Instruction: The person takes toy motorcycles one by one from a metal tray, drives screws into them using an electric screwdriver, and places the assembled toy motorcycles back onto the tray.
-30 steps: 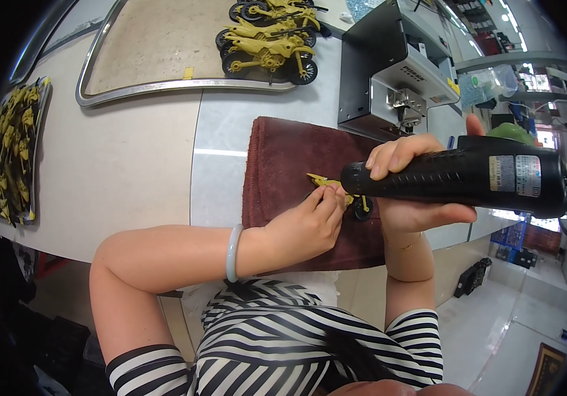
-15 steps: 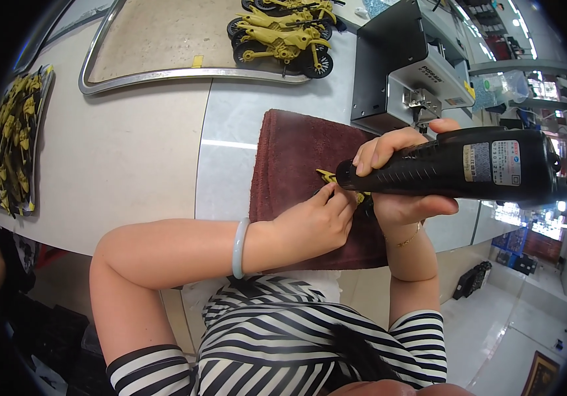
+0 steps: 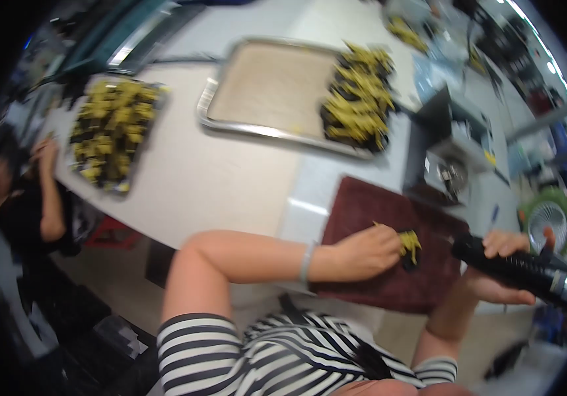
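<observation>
A small yellow and black toy motorcycle (image 3: 410, 245) is pinched in the closed fingers of my left hand (image 3: 368, 253), low over a folded maroon towel (image 3: 362, 208). The fingers cover part of the toy. My right hand (image 3: 485, 280) is wrapped round a black corded power tool (image 3: 518, 267), which looks like an electric screwdriver. It is held off to the right, its nose pointing left toward the toy but apart from it. Motion smears the picture, so fine parts cannot be made out.
Beyond the towel lies a metal-rimmed tray (image 3: 257, 129) with several yellow and black toy motorcycles (image 3: 360, 99) at its right end. A grey and black machine (image 3: 438, 162) stands behind the towel. Left is a tray of yellow-black parts (image 3: 113, 135); a person (image 3: 32, 204) sits past it. A green fan (image 3: 549, 221) is at right.
The view has swung left, showing more of the table and another person. The power tool has drawn away from the toy to the right. My left hand keeps its hold on the toy motorcycle.
</observation>
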Demonstrator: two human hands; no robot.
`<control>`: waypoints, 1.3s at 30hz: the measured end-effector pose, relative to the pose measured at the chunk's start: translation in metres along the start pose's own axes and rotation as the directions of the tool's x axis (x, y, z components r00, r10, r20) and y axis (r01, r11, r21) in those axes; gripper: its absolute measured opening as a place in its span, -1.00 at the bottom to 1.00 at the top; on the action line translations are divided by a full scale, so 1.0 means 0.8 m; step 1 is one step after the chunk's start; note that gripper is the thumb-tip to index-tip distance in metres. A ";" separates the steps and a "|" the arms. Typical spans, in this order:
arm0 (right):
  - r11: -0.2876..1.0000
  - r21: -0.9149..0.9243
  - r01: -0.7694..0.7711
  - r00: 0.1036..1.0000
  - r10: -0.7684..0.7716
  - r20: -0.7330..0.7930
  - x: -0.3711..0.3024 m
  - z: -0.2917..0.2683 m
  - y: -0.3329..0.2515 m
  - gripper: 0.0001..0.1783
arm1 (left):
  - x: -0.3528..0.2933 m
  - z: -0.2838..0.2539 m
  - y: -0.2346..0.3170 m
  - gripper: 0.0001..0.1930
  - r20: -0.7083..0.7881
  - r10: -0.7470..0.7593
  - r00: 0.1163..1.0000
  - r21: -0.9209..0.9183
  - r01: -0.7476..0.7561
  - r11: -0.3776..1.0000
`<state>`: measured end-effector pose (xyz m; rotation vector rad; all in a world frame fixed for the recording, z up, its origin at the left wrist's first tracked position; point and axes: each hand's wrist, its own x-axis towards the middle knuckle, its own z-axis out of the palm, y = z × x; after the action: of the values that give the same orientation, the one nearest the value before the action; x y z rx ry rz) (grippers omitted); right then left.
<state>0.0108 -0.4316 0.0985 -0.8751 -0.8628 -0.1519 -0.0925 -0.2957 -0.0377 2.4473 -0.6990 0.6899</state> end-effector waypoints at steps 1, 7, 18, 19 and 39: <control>0.975 -0.220 -0.032 0.995 0.012 -0.095 -0.010 -0.033 0.005 0.10 | 0.003 -0.005 0.002 -0.78 -0.046 -0.052 0.998 0.020 0.053 0.998; 0.917 -0.320 -0.239 0.961 0.175 -0.216 -0.050 -0.107 0.046 -0.02 | 0.003 -0.037 0.017 -0.73 0.093 -0.250 0.964 0.014 0.250 0.968; 0.938 -0.183 -0.295 0.935 0.244 -0.258 -0.041 -0.131 0.062 -0.04 | -0.183 -0.313 0.116 -0.59 0.353 -0.909 0.223 0.270 0.906 0.327; 0.935 -0.190 -0.300 0.935 0.249 -0.251 -0.039 -0.132 0.060 -0.04 | -0.194 -0.308 0.117 -0.58 0.181 -0.949 0.259 0.425 0.849 0.313; 0.946 -0.192 -0.261 0.939 0.202 -0.278 -0.044 -0.138 0.057 -0.06 | 0.058 -0.134 -0.138 -0.70 -0.238 -0.286 0.928 0.563 0.372 0.738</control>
<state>0.0740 -0.4891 0.0083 -1.1376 -0.5005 -0.1534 -0.0286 -0.1674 0.0343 2.9410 0.0538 1.0409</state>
